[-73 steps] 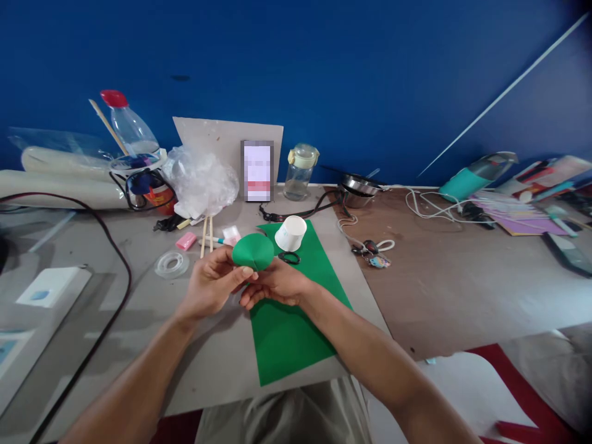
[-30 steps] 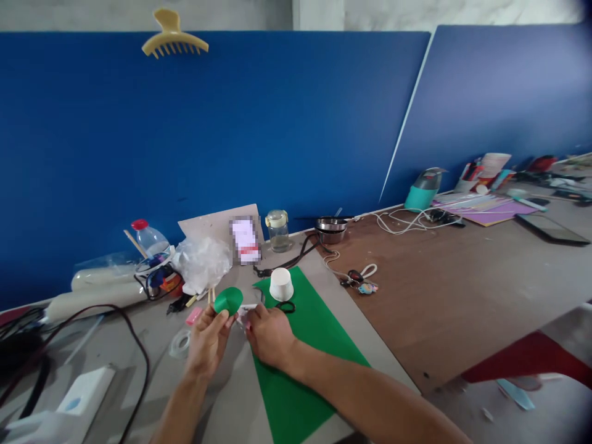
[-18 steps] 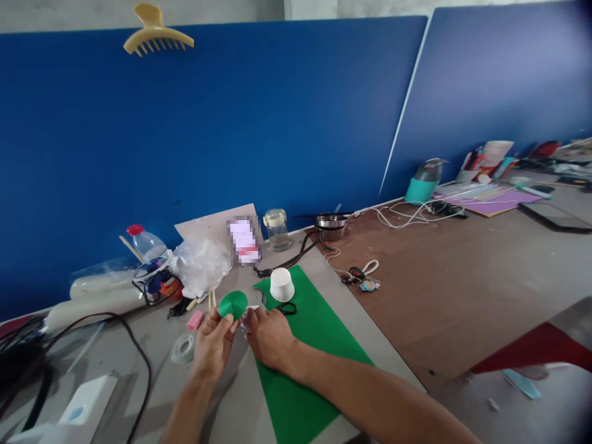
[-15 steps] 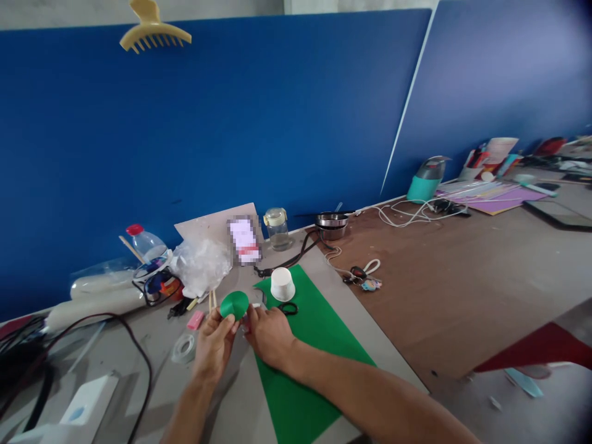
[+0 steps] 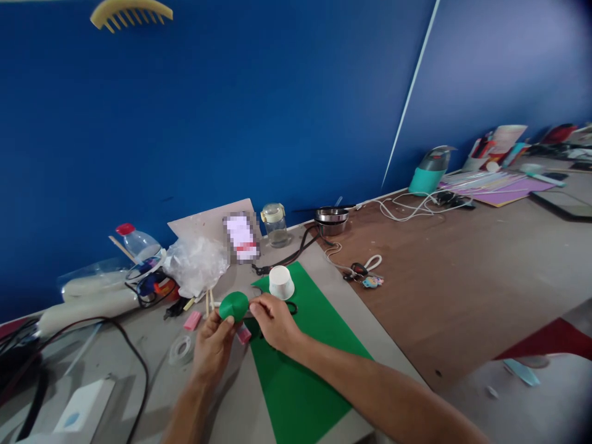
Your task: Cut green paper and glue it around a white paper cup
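My left hand (image 5: pixel 214 345) pinches a shallow green paper cone (image 5: pixel 234 304) by its near edge, thumb on top. My right hand (image 5: pixel 276 322) is closed just to the right of the cone, its fingertips close to the cone's edge; whether anything is between them I cannot make out. Beneath the right wrist lies a green paper sheet (image 5: pixel 308 370). On its far end stands an upturned white paper cup (image 5: pixel 281 283), with scissors (image 5: pixel 291 307) partly hidden behind my right hand. A small pink item (image 5: pixel 243 333) lies between my hands.
Clear tape (image 5: pixel 180 349) and a pink block (image 5: pixel 192 320) lie left of my hands. Behind are a crumpled plastic bag (image 5: pixel 198 262), a phone (image 5: pixel 241 237), a lidded jar (image 5: pixel 274 225) and metal bowls (image 5: pixel 332 221). Keys (image 5: pixel 365 274) lie to the right; a dark cable (image 5: pixel 134 351) curves at left.
My right hand has shifted slightly up and right, uncovering the small pink item. The cone stays in my left hand, its face tilted a little differently. The view has dipped slightly.
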`<state>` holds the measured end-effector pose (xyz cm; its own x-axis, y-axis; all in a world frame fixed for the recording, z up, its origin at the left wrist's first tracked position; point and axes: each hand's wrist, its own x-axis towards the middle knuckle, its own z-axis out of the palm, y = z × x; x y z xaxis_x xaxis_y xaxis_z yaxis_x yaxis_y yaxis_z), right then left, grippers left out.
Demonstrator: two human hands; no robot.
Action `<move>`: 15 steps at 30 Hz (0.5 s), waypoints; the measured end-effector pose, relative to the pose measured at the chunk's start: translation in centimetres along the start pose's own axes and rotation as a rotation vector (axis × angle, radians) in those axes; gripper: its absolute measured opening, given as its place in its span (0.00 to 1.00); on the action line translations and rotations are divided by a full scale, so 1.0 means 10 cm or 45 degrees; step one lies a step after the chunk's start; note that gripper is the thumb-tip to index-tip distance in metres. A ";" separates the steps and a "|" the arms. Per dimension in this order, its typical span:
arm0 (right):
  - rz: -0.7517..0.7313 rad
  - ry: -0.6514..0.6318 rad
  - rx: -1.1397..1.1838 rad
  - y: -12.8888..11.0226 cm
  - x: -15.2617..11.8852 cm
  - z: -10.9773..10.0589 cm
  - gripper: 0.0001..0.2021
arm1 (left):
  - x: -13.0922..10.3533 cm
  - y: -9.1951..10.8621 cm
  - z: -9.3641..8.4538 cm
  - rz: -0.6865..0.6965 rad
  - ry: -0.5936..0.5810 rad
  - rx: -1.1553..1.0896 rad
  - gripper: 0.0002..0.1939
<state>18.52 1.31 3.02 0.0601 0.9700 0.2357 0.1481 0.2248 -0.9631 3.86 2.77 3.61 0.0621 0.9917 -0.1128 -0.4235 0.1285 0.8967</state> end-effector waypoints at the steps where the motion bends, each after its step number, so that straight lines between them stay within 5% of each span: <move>1: 0.069 0.007 0.129 0.01 0.01 0.02 0.10 | -0.01 0.01 0.01 0.003 -0.007 0.008 0.14; 3: 0.223 0.011 0.400 0.01 0.02 0.04 0.10 | -0.03 0.02 0.04 0.019 -0.021 0.025 0.14; 8: 0.485 -0.084 0.965 -0.08 0.06 -0.01 0.28 | -0.08 0.01 0.07 -0.013 -0.110 0.102 0.12; 15: 0.680 -0.155 0.998 -0.17 0.11 -0.17 0.32 | -0.07 -0.05 0.05 -0.103 -0.183 0.149 0.19</move>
<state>20.00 1.87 5.12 -0.1814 0.9555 -0.2326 -0.5748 -0.2950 -0.7633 4.50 1.99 3.47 0.2237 0.9657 -0.1316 -0.3043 0.1975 0.9319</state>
